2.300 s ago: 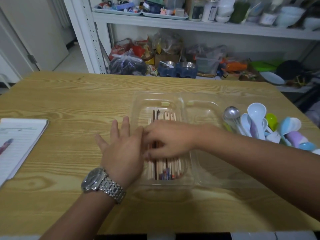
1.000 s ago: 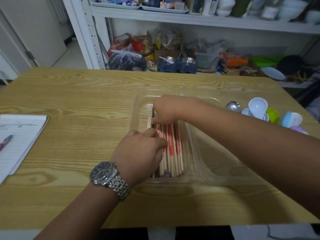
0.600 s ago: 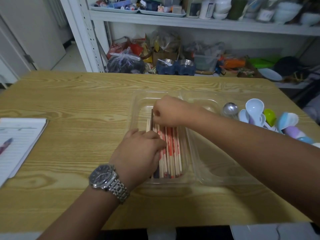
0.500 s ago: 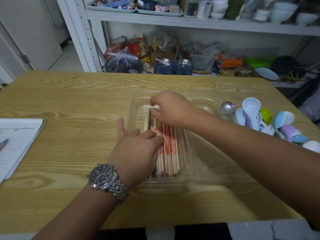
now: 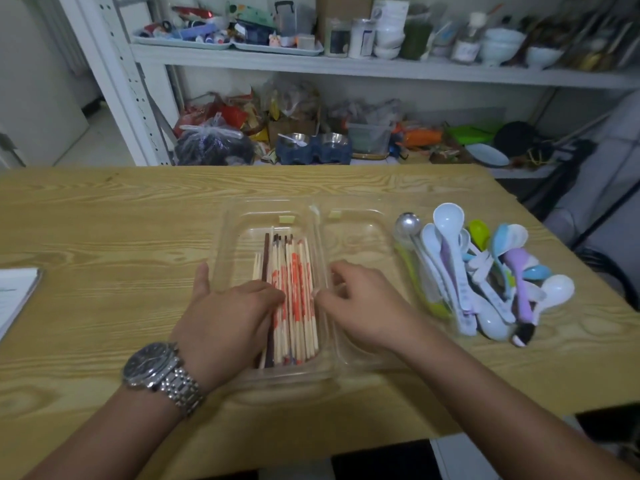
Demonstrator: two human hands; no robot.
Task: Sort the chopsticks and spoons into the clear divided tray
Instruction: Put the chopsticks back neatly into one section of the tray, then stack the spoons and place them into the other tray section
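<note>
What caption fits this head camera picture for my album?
Left hand rests on chopsticks in the clear tray, right hand beside them; spoons lie outside.

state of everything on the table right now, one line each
clear divided tray, on the table, only its left compartment filled
chopsticks, lying side by side in the left compartment
spoons, heaped on the table right of the tray
left hand, fingers resting on the chopsticks
right hand, fingers curled over the right compartment, grip unclear

Dim, soft indoor light with faint shadows; wide-angle bending curves the table (image 5: 104,220) edge, and the corners look blurry.
</note>
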